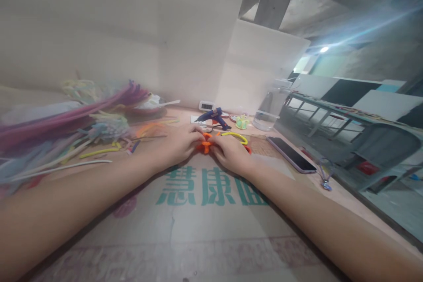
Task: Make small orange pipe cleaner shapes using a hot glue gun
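Note:
Between my two hands is a small bright orange bent piece (206, 145), which looks like fuzzy pipe cleaner. My left hand (187, 143) pinches it from the left side. From the other side, the curled fingers of my right hand (231, 152) grip it too. A yellow loop (238, 135), perhaps a scissor handle, shows just behind my right hand, with a red part beside it partly hidden. A dark blue glue gun (211, 116) lies beyond my hands.
Left lies a blurred heap of coloured pipe cleaners (109, 128). Behind are a small digital clock (206, 105), a pale yellow-green craft piece (242, 122) and a clear plastic container (269, 108). To the right are a phone (291, 154) and the table edge.

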A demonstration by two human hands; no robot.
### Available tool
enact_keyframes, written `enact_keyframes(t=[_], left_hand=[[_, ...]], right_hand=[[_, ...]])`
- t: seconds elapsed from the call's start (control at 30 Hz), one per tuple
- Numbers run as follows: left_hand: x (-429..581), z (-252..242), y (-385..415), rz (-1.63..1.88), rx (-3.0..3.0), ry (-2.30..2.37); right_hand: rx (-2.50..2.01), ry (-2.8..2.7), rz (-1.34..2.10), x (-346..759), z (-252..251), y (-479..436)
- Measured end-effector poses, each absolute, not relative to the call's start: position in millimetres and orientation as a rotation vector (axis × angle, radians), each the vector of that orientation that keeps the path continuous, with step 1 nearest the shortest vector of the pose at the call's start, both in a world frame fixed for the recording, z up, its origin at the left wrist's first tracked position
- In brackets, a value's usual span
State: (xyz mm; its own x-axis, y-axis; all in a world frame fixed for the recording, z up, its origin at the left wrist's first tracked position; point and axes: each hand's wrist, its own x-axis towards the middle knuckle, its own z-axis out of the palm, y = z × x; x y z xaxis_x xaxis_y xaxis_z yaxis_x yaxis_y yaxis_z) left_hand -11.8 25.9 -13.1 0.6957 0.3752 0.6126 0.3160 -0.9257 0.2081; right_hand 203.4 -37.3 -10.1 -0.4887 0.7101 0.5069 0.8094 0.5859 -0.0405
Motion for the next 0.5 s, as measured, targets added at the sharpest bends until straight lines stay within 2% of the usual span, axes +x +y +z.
enact_keyframes(t=[0.5], left_hand=[[-15.6,-12.8,23.9,0.994,2.878,0.600]], right_hand=[[-1.198,-2.320,-0.231,202.8,-9.0,-38.5]])
